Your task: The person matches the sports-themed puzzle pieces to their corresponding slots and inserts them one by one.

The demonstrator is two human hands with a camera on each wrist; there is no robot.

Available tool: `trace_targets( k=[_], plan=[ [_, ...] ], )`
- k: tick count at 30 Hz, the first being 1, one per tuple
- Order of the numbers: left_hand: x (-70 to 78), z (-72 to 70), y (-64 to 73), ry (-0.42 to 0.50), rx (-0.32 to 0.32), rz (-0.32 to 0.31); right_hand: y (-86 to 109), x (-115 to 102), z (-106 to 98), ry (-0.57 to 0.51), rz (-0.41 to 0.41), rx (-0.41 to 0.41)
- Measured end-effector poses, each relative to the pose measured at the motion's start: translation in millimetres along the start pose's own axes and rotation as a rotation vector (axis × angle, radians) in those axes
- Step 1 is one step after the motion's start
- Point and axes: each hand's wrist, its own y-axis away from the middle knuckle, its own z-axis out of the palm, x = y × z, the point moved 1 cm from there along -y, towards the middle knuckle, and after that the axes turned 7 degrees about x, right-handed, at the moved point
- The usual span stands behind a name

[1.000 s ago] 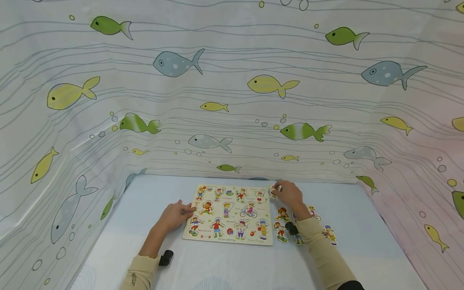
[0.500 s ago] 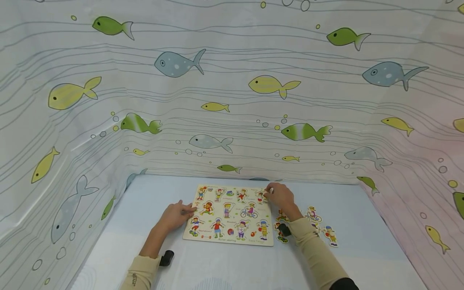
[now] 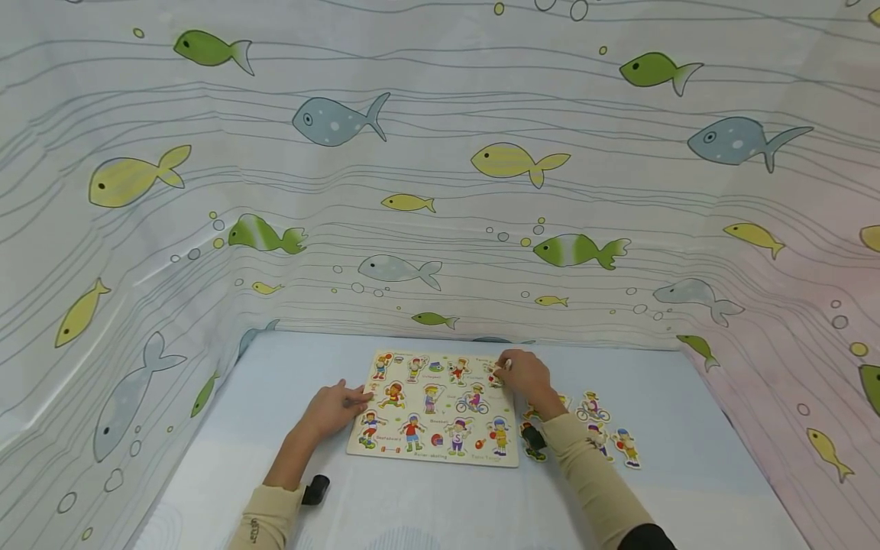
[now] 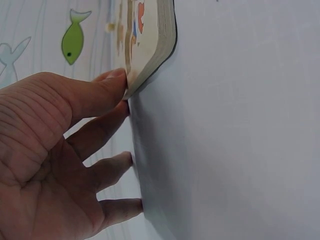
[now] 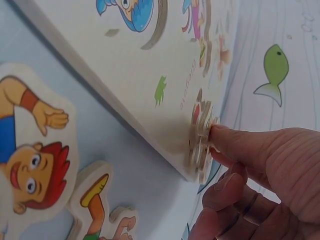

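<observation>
A cream wooden puzzle board [image 3: 428, 456] with sports figures lies on the table. My left hand [image 3: 330, 409] is at its left edge. In the left wrist view, that hand [image 4: 55, 155] has its thumb against the board's corner [image 4: 152, 55], its other fingers spread with tips on the tabletop. My right hand [image 3: 525, 372] is over the board's top right corner. There it pinches a small figure-shaped puzzle piece [image 5: 202, 122] between thumb and forefinger. The piece stands edge-on in the right wrist view, right at a matching outline on the board, and the fingers partly hide it.
Loose puzzle pieces lie right of the board, among them a cyclist [image 3: 593, 407] and a figure in a blue cap [image 3: 627, 448]. A red-haired piece [image 5: 37, 170] lies close beside the board. My right sleeve [image 3: 584, 458] covers some pieces. A fish-patterned sheet [image 3: 454, 229] rises behind the table.
My right hand has moved left from beside the board to over its top right corner, carrying the piece. The left hand has stayed at the left edge.
</observation>
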Motion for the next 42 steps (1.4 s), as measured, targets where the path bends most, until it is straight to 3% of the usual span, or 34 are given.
trace_targets(
  k=[11,33,42],
  plan=[
    [-1.7,0.7,-1.1,0.011,-0.003,0.007,-2.9,-3,7,0.029,0.001,-0.031],
    [-1.7,0.2,0.3,0.004,-0.009,-0.003,0.4,-7,8,0.051,-0.028,-0.020],
    [-2.6,1.1,0.2,0.006,-0.008,-0.004,4.4,-4,-5,-0.002,-0.032,-0.037]
  ],
)
